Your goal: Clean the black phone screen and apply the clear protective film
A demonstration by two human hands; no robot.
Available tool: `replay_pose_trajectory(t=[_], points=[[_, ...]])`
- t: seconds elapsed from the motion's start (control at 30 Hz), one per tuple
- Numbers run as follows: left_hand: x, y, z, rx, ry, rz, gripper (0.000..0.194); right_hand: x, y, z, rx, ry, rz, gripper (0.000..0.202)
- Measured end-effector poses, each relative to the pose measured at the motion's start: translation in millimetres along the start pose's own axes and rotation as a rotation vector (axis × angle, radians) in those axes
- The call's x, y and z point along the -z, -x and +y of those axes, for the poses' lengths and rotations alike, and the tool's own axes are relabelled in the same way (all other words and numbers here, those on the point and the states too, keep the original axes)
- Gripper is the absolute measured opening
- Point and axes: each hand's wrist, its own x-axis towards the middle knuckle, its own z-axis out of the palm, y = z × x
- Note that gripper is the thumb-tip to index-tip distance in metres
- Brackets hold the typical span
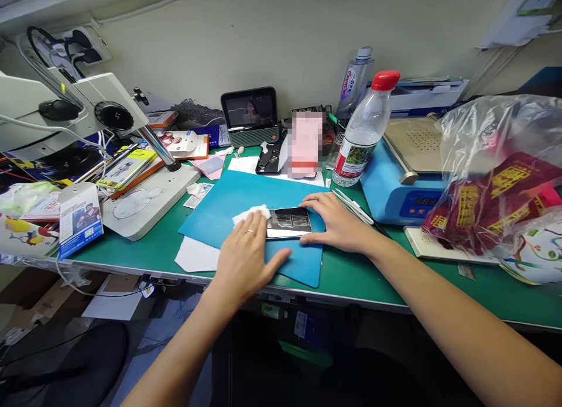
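Behind a green-topped bench (377,284) rises a pale cream wall (298,50). On a flat blue mat (219,211) lies a slim black rectangular device with a glossy face (290,221). The right hand (336,222) grasps its right end between thumb and fingers. The left hand (246,243) rests its fingers on a crumpled white wad (251,211) at the device's left end, thumb spread; whether it grips the wad, I cannot tell. Beyond the right hand stands a clear plastic bottle with a red cap (363,137).
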Motion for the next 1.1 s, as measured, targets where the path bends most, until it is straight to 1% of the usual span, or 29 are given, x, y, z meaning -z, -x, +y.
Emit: replay_pose_trajectory(t=[0.07, 0.17, 0.23, 0.3, 0.33, 0.4, 0.47, 0.57, 0.63, 0.67, 0.73, 0.83, 0.97, 1.03, 1.1], points=[[-2.6, -13, 20, -0.047, 0.072, 0.008, 0.100, -1, 0, 1, 0.008, 0.007, 0.003, 0.086], [-7.4, -27, 50, -0.114, 0.173, 0.021, 0.108, -5, 1, 4, 0.008, 0.029, 0.015, 0.091], [-9.3, -29, 62, -0.143, 0.213, 0.032, 0.110, -6, 1, 6, 0.011, 0.043, 0.013, 0.093], [-9.4, -23, 65, -0.159, 0.234, 0.038, 0.106, -7, 1, 6, 0.014, 0.058, 0.002, 0.095], [-8.8, -18, 63, -0.164, 0.239, 0.040, 0.103, -7, 1, 6, 0.011, 0.065, -0.004, 0.096], [-6.6, -3, 52, -0.164, 0.229, 0.042, 0.094, -7, 1, 4, -0.007, 0.073, -0.015, 0.103], [-4.1, 12, 34, -0.140, 0.187, 0.044, 0.085, -6, 0, 1, -0.034, 0.075, -0.025, 0.113], [-1.1, 29, 2, -0.034, 0.081, 0.056, 0.075, -3, -1, -3, -0.072, 0.072, -0.047, 0.118], [-0.3, 32, -13, 0.037, 0.029, 0.066, 0.072, -1, -1, -5, -0.085, 0.067, -0.064, 0.117], [-0.3, 31, -17, 0.061, 0.011, 0.071, 0.072, -1, -1, -5, -0.087, 0.064, -0.069, 0.116], [-0.9, 25, -17, 0.085, -0.012, 0.078, 0.075, -1, -1, -4, -0.077, 0.063, -0.066, 0.115], [-3.1, 9, -2, 0.085, -0.012, 0.096, 0.084, -3, -1, -1, -0.040, 0.063, -0.041, 0.114], [-6.2, -10, 28, 0.043, 0.095, 0.109, 0.086, -7, -1, 5, -0.002, 0.072, -0.007, 0.109], [-6.8, -15, 43, -0.007, 0.165, 0.103, 0.086, -8, 0, 7, 0.019, 0.081, 0.005, 0.108], [-6.5, -14, 56, -0.055, 0.219, 0.095, 0.087, -9, 0, 9, 0.040, 0.091, 0.016, 0.103]])
